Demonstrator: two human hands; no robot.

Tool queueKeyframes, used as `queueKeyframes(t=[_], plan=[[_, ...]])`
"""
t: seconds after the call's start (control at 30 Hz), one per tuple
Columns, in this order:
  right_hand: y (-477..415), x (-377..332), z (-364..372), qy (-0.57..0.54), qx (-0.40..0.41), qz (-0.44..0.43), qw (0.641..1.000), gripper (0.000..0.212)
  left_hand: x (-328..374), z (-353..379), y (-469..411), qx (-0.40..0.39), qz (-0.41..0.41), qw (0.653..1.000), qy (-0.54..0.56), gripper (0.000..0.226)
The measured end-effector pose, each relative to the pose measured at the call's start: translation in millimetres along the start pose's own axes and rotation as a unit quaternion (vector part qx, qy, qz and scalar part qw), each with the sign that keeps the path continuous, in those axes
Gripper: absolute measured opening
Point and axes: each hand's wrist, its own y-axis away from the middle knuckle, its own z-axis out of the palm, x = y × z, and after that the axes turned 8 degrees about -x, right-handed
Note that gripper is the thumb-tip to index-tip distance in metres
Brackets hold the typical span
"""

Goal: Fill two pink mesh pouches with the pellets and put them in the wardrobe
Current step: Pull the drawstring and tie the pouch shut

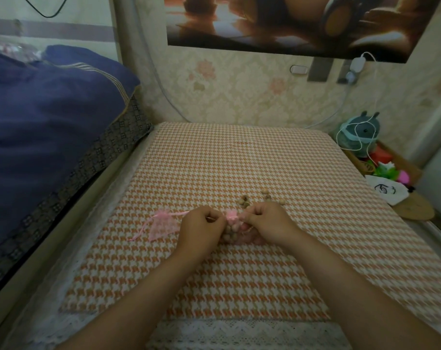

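Along the bottom edge of the frame, both forearms pass over a white lace trim (239, 332) and reach mid-frame above the orange houndstooth cloth (239, 157).

Left hand (204, 224) and right hand (268, 221): fingers curled, each pinching the filled pouch (232, 223) at its gathered neck, apparently by the ends of the drawstring (218, 218). The pouch lies between the two hands, low on the cloth, with pellets showing through the mesh.

Judgement: the closing step is in hand. The ends should be drawn outward together and level, with the pouch body kept down on the cloth, so that the neck gathers evenly and no pellet escapes. A knot should follow.

Just left of the left hand, the empty pouch (162, 223) lies flat and unfilled, its ribbon trailing. Just beyond the hands, loose pellets (244, 199) sit scattered on the cloth.

Not determinable:
- The fingertips are hidden under the knuckles.
- Whether the neck is fully drawn cannot be told.
- The hands cover the sides of the filled pouch.
- The pellet count is unclear.

No wardrobe can be made out. Blue bedding (50, 109) fills the upper left, and a plush toy (363, 130) stands at the right edge.
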Motion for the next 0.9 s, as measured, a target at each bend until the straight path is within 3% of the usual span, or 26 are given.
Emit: queueKeyframes(t=[0.33,0.57,0.73,0.9], plan=[[2,-2,3,0.018,-0.015,0.015,1.0,0.022,-2,1,0,0.002,-0.054,0.998,0.024,0.016],[5,-9,0,0.048,0.026,-0.049,0.997,0.02,15,-13,8,-0.032,0.125,0.985,-0.112,0.018],[4,-7,-1,0.065,0.031,-0.057,0.996,0.018,5,-13,-3,-0.088,0.156,0.97,-0.164,0.023],[3,-3,-2,0.094,0.041,-0.054,0.993,0.014,-2,-16,-4,-0.084,0.152,0.973,-0.152,0.02]])
